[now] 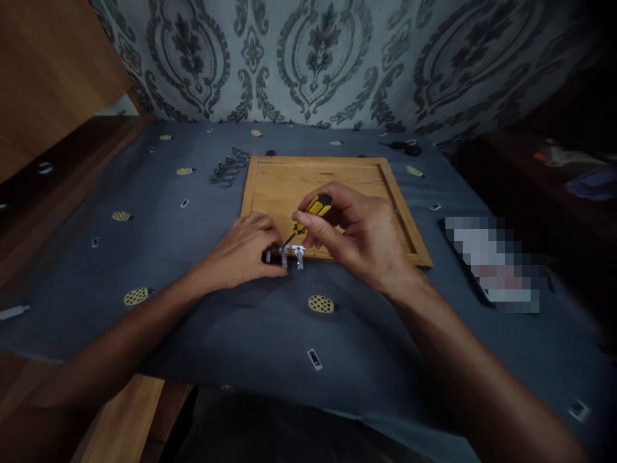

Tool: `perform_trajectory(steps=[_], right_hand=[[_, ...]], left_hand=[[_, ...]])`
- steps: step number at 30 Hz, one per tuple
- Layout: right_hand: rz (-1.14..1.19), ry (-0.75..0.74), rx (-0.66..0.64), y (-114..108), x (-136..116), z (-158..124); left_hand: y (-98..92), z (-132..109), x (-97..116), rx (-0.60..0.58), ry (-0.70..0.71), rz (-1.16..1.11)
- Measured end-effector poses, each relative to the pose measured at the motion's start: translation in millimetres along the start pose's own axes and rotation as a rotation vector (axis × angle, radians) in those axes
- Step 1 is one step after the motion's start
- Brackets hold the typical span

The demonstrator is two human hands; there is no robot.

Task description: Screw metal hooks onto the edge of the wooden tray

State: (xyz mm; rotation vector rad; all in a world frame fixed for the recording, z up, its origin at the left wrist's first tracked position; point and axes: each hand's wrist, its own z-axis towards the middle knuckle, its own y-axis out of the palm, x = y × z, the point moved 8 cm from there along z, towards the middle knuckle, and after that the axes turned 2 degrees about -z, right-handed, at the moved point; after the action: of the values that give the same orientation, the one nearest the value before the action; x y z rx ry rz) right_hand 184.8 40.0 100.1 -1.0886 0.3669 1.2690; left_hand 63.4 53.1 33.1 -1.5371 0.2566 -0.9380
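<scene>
My right hand grips a short yellow-and-black screwdriver. Its shaft slants down and left to a small metal hook at the front edge of a framed wooden board. From the left, my left hand closes on that hook, thumb low and fingers over the board's edge. Just to the right, a second metal hook sits on the same edge. A darker fitting shows partly inside my left hand. The exact contact of the screwdriver tip is too small to make out.
Several loose metal hooks lie left of the board. Black scissors rest at the back right, and a phone-like slab with a blurred face lies to the right. A patterned cloth covers the table; a patterned curtain hangs behind.
</scene>
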Motion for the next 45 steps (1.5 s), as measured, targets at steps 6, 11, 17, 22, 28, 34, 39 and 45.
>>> perform_trajectory(steps=[6, 11, 17, 22, 28, 34, 39, 45], right_hand=[[0.05, 0.019, 0.219, -23, -15, -5], [0.055, 0.064, 0.251, -25, -9, -10], [0.056, 0.059, 0.2, -13, 4, -13], [0.08, 0.069, 0.183, -10, 8, -13], [0.075, 0.066, 0.153, -6, 12, -13], [0.024, 0.028, 0.06, -4, 7, -4], [-0.003, 0.017, 0.012, -3, 6, 0], [0.042, 0.017, 0.053, -5, 6, -2]], left_hand=[[-0.5, -1, -1, 0.013, -0.004, -0.003], [-0.3, 0, -1, -0.002, -0.015, -0.011], [-1.0, 0, 0, -0.006, -0.019, 0.003], [0.5, 0, -1, -0.016, -0.014, 0.0], [-0.1, -1, -1, -0.014, -0.022, -0.008], [0.4, 0, 0, -0.018, -0.013, 0.012], [0.3, -1, 0, -0.006, -0.005, 0.01], [0.0, -1, 0, 0.005, -0.008, 0.002]])
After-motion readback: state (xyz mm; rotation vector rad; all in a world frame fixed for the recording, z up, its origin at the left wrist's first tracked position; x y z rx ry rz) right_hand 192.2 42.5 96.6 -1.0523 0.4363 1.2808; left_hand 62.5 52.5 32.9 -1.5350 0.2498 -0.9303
